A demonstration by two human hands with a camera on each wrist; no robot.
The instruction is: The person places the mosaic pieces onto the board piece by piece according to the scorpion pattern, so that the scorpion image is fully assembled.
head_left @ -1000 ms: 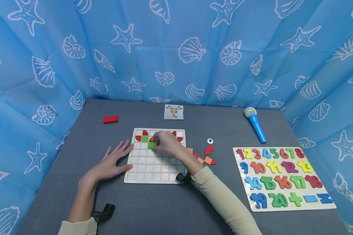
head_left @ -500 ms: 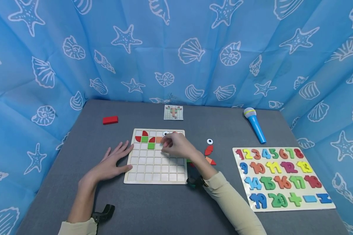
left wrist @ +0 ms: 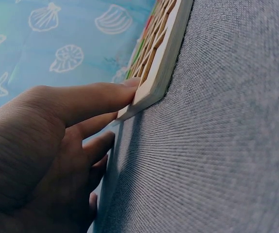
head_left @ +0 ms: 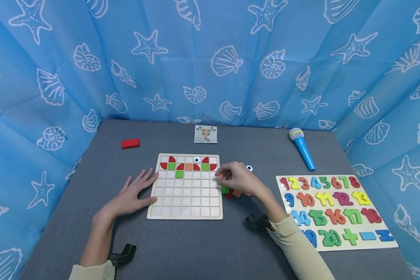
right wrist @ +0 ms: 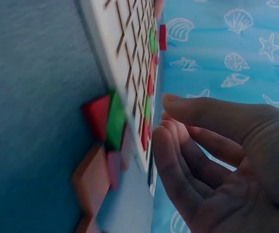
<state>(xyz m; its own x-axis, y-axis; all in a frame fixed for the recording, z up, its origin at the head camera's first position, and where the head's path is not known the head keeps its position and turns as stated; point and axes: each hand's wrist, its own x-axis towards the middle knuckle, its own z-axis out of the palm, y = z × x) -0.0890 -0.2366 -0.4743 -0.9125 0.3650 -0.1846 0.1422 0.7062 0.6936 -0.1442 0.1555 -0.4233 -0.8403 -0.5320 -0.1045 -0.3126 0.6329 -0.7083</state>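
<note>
A wooden grid board lies in the middle of the table, its upper rows holding red quarter-round pieces, green squares, an orange square and a round eye piece. My left hand touches the board's left edge with spread fingers; in the left wrist view its thumb rests on the rim. Just off the right edge hovers my right hand, fingers loosely bent. The right wrist view shows nothing between thumb and fingertips. Loose pieces, including a green one and an orange one, lie partly hidden below that hand.
A small pattern card lies behind the board, and a red block at the back left. To the right are a toy microphone and a number puzzle board. A patterned blue curtain surrounds the table.
My right hand has moved right from the board's upper rows to beyond its right edge. An orange square now shows beside the red piece in the second row. The left hand has stayed put.
</note>
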